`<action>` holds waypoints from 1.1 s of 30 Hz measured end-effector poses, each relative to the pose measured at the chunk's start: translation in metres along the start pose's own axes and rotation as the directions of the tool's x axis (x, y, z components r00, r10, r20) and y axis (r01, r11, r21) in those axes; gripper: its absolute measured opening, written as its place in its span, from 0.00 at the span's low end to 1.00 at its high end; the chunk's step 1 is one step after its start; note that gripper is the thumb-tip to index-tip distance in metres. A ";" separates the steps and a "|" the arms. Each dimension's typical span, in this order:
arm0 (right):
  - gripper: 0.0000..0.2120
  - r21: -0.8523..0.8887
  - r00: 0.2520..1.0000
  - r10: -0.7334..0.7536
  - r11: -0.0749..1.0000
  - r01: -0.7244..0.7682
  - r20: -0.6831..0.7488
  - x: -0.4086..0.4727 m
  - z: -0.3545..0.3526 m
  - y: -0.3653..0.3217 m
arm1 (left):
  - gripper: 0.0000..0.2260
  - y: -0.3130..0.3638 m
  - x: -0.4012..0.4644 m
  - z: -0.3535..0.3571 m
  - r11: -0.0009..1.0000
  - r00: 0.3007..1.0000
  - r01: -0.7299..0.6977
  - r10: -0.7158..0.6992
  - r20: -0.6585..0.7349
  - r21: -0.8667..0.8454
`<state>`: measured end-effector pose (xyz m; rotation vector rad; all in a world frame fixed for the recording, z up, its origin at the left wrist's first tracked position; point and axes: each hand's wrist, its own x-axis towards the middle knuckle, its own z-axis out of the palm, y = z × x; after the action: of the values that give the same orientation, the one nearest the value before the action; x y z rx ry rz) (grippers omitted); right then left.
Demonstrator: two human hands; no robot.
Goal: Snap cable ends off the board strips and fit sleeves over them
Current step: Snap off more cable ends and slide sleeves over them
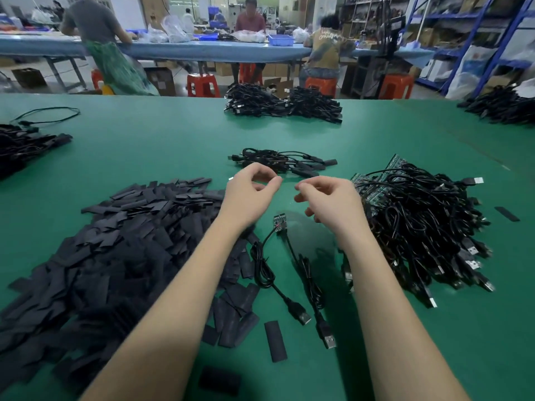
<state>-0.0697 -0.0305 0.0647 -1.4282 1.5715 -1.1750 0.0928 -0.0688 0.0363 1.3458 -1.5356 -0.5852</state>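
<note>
My left hand (251, 195) and my right hand (330, 201) hover side by side above the green table (179, 146), fingers loosely curled, with nothing visible in either. Below them lies a small green board piece (279, 224) with two black USB cables (289, 273) running from it toward me. A large heap of flat black sleeves (130, 241) lies to the left under my left forearm. On the right is a tangled pile of cables on green board strips (419, 227). One loose sleeve (275, 340) lies near the cable plugs.
A small bunch of black cables (283, 163) lies just beyond my hands. Bigger cable heaps sit at the far middle (283, 107), far right (503, 108) and left edge (23, 146). People work at a blue bench (202, 50) behind, with red stools.
</note>
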 end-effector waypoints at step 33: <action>0.10 0.564 0.909 0.103 0.754 -0.336 0.404 -0.006 0.012 -0.002 | 0.04 0.019 -0.041 -0.020 0.536 0.889 0.458 -0.293 0.352 -0.710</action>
<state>-0.0568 -0.0265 0.0620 -0.9020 0.9310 -1.0794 0.0976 -0.0208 0.0462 0.9117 -0.8835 -1.5133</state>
